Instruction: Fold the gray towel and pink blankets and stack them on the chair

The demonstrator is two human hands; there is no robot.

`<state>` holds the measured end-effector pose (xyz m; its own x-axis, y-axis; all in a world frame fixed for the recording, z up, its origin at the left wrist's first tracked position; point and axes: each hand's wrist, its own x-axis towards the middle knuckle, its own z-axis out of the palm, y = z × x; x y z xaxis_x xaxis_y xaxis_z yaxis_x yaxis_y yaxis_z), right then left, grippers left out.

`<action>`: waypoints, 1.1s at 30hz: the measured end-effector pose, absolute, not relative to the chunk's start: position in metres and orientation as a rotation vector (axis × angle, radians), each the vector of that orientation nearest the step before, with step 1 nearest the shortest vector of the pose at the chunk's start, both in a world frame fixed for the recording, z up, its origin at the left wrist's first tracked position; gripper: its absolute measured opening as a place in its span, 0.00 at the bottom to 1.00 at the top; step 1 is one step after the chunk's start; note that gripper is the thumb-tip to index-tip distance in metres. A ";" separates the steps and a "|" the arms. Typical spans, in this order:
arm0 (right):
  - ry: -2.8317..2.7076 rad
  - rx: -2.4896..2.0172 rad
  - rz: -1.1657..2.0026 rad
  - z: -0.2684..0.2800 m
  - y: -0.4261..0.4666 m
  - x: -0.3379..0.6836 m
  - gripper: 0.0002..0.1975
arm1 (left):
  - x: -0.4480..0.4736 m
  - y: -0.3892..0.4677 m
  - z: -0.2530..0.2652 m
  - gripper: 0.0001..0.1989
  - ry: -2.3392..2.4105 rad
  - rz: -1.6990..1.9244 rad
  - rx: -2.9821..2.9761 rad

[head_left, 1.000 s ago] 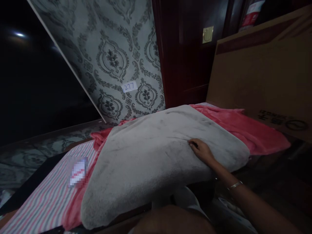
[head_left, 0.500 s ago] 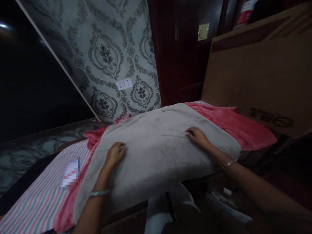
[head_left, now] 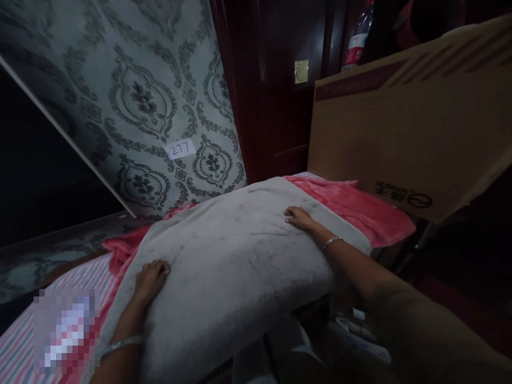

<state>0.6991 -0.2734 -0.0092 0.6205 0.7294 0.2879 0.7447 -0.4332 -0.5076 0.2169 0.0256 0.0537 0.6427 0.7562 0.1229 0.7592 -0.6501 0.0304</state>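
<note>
One grey blanket (head_left: 232, 256) lies under left fingers (head_left: 162, 265) and right fingers (head_left: 291, 210).

Plush cloth blanket (head_left: 224, 256), matt cardboard box (head_left: 400, 128)

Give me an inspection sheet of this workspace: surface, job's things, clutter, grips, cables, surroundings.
Surface: pink-and-grey striped cloth shows at left, partly pixelated.
Job's things: grey plush cloth, lightly creased, spread over bright pink plush cloth.
Clutter: large brown cardboard box; clear plastic bottle with red-and-white label behind it.
Grips: left hand and right hand on the grey plush cloth, fingers curled; pinching unclear.
Cables: nothing seen.
Surroundings: grey patterned wallpaper bearing a white paper marked 277; glossy dark-red panel.
</note>
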 end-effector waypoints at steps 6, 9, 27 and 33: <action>-1.105 -2.217 -0.105 -0.019 -0.275 0.694 0.05 | 0.211 0.017 0.034 0.09 -1.285 -0.639 -2.737; -1.089 -2.182 -0.187 -0.022 -0.278 0.687 0.05 | 0.212 0.010 0.033 0.08 -1.302 -0.721 -2.692; -1.243 -2.059 -0.367 -0.045 -0.287 0.685 0.14 | 0.211 0.002 0.028 0.10 -1.349 -0.666 -2.749; -1.225 -2.053 -0.526 -0.051 -0.283 0.687 0.12 | 0.214 0.000 0.028 0.04 -1.356 -0.684 -2.709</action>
<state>0.6867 -0.2831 -0.0505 0.4755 0.6050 0.6387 0.8797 -0.3259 -0.3463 0.2141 0.0004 0.0284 0.5216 0.7537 0.3997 0.7695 -0.6180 0.1612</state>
